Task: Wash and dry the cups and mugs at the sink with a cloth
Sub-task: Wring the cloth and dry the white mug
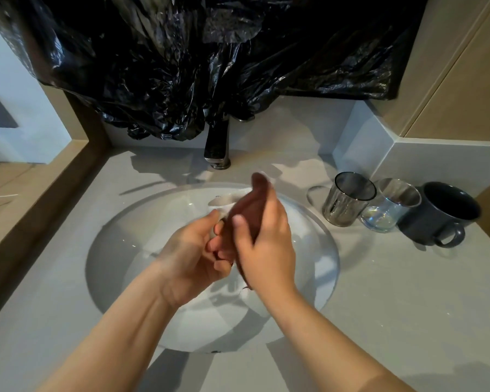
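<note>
Left hand [193, 250]: over the middle of the basin, fingers curled round a pale white cup [227, 202]. Most of the cup is hidden and blurred.
Right hand [263, 244]: just at 3 o'clock of the left hand and touching it, clenched on a reddish-brown cloth [252, 199].
Cloth: motion-blurred, rising towards 12 o'clock from the right hand and pressed against the white cup.
Round white sink basin [125, 250]: at the centre of the view, set into the grey stone tabletop [408, 278], with both hands above it.
Smoky grey glass tumbler [348, 199]: upright on the tabletop at 2 o'clock of the basin, near its rim.
Clear glass tumbler [391, 205]: upright, just at 3 o'clock of the smoky one.
Dark grey ceramic mug [441, 213]: upright, just beyond the clear tumbler at 3 o'clock, with its handle pointing to 5 o'clock.
Dark metal tap [218, 145]: at 12 o'clock of the basin.
Crinkled black plastic sheet [210, 52]: hanging at 12 o'clock, draped over the top of the tap.
</note>
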Demonstrator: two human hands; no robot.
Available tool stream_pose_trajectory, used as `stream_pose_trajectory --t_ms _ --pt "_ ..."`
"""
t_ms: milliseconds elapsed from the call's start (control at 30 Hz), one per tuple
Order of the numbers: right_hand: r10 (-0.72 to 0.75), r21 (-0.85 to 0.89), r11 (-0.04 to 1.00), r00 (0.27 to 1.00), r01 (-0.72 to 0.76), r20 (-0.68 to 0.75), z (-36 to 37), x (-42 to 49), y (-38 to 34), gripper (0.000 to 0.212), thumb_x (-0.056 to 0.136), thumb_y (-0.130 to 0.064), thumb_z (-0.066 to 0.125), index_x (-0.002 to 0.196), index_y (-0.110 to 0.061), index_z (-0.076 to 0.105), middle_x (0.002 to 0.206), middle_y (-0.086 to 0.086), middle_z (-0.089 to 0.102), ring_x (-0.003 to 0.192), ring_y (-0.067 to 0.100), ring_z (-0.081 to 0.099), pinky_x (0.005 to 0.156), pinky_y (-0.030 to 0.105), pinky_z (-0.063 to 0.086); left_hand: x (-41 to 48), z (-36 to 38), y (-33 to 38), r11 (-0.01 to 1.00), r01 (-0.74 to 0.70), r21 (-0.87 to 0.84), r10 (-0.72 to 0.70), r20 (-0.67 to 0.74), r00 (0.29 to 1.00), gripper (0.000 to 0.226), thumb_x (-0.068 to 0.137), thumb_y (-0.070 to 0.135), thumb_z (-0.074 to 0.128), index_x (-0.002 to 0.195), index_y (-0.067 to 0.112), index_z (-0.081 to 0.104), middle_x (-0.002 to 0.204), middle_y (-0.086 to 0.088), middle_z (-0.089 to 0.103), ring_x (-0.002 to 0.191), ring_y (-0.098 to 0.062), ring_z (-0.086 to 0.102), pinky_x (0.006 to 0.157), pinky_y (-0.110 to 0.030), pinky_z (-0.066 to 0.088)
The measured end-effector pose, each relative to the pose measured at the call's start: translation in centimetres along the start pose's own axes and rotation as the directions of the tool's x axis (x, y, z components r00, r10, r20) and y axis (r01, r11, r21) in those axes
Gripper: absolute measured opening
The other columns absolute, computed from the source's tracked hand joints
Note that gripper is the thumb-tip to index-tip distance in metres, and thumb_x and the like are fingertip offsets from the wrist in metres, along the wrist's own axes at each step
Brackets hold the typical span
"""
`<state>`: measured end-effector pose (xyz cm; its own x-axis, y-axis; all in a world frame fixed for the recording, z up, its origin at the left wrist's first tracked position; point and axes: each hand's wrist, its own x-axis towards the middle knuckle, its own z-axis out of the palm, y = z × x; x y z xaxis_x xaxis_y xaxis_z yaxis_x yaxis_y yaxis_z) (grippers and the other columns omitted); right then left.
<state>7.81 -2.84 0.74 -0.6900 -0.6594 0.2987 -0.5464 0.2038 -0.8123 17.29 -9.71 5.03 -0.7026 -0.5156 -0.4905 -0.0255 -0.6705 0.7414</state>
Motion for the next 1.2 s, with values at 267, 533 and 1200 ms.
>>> stream_pose_trajectory --t_ms 267,533,1200 --pt "0.516 0.485 0.692 0.836 -0.535 0.185 -1.6 2.9 0.5 0.04 0.088 -0.064 0.04 0.099 -0.034 0.064 0.077 -0.011 0.061 0.08 0.021 0.062 0.068 0.028 0.046 -0.5 -0.6 0.3 0.998 0.039 0.052 -0.041 0.037 0.998 0.039 0.094 0.035 0.046 0.06 0.018 0.042 0.052 0.005 0.026 0.047 -0.012 0.032 0.04 -0.018 0.026" --pt "0.171 0.171 0.97 0.985 -0.17 0.008 -0.6 0.5 0.5 0.056 0.09 -0.053 0.04 0.142 -0.035 0.031 0.126 -0.007 0.053 0.111 0.013 0.051 0.085 0.026 0.044 -0.1 -0.2 -0.4 0.993 0.01 0.115 -0.01 -0.001 1.0 0.035 0.096 0.033 0.045 0.065 0.016 0.044 0.051 0.003 0.028 0.044 -0.011 0.034 0.037 -0.017 0.027" --pt "0.265 0.414 0.857 0.951 -0.308 0.158 -1.8 2.9 -0.1 0.033 0.097 -0.044 0.038 0.121 -0.026 0.052 0.095 -0.009 0.06 0.097 0.017 0.055 0.074 0.022 0.04 -1.0 -1.5 2.5 0.997 0.017 0.081 -0.028 0.135 0.99 0.04 0.088 0.039 0.047 0.054 0.018 0.044 0.045 0.005 0.026 0.044 -0.011 0.033 0.039 -0.017 0.034"
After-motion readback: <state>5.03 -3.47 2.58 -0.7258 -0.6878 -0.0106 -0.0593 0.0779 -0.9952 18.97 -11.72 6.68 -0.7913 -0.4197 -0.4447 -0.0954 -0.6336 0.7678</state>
